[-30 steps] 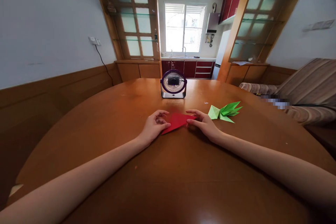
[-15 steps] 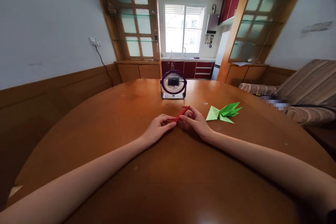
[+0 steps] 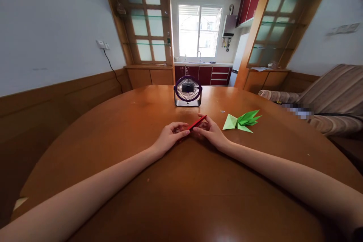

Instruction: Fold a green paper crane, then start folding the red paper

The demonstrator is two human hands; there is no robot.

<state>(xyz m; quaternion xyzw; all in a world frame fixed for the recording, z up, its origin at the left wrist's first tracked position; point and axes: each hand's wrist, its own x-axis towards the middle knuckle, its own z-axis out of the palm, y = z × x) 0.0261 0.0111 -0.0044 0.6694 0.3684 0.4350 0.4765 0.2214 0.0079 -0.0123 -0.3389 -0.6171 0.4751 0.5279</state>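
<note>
A folded red paper (image 3: 197, 123) shows as a thin edge-on strip, pinched between both my hands over the round wooden table (image 3: 119, 136). My left hand (image 3: 169, 136) grips its near lower end with fingertips. My right hand (image 3: 212, 132) holds the upper part, fingers curled around it. A folded green paper figure (image 3: 242, 120) lies flat on the table just right of my right hand, untouched.
A small purple desk fan (image 3: 187, 90) stands on the table right behind my hands. A striped sofa (image 3: 329, 98) sits at the right. Wooden cabinets with glass doors flank a kitchen doorway at the back.
The red paper, lying flat and wide a second ago, has been folded up into a narrow strip. Both hands have drawn together around it.
</note>
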